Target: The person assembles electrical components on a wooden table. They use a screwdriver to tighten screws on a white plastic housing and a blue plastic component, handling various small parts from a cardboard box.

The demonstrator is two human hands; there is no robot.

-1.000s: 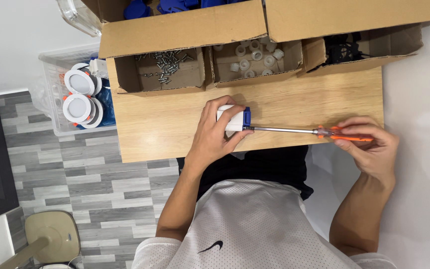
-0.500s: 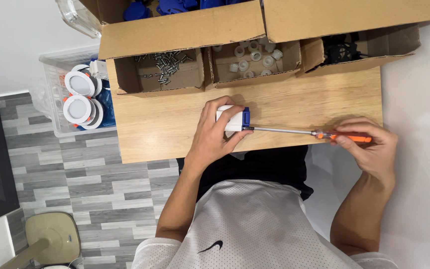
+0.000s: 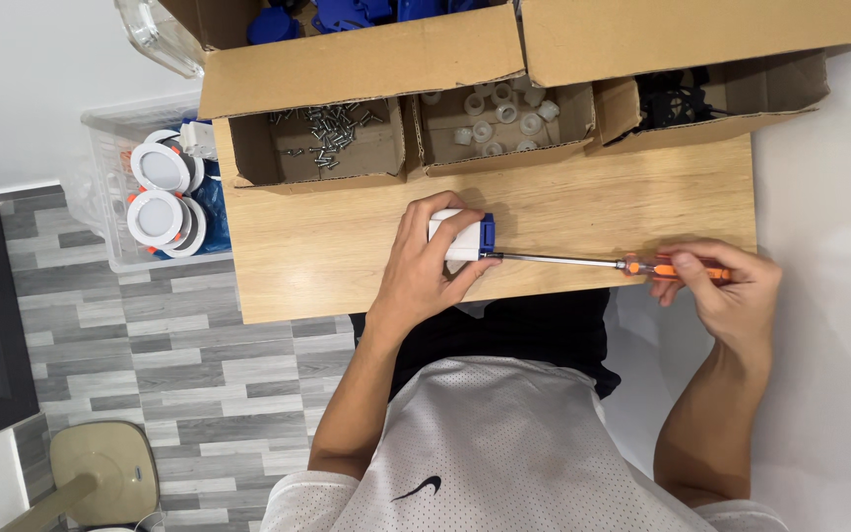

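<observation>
Basically nothing big moves between the earlier frames and now: left hand (image 3: pixel 424 268) stays clamped over the small white-and-blue plastic part (image 3: pixel 463 236), pressing it flat on the wooden tabletop (image 3: pixel 327 246), fingers wrapped over its top and near side. Right hand (image 3: pixel 731 296) stays closed on the orange handle of the screwdriver (image 3: pixel 632 263), fingertips pinching it from above; compared with a second ago the fingers sit slightly differently round the handle, which reads as a turn of the wrist, so driving looks under way, not finished. Screwdriver shaft lies nearly level across the table, tip meeting the blue end of the part, same line as before. Part has not shifted on the table, sits near the front edge, mid-width. Outward: three open cardboard boxes along the back edge, the left box of screws (image 3: pixel 322 138), the middle box of white rings (image 3: pixel 499 123), the right box of black parts (image 3: pixel 677 99). Behind them a bigger carton with blue pieces (image 3: pixel 347 15), only partly in view. Left of the table, a clear plastic bin (image 3: pixel 100 148) holds round white downlights (image 3: pixel 158 169) with orange clips. Grey plank floor below, a beige stool (image 3: pixel 100 473) at bottom left.
</observation>
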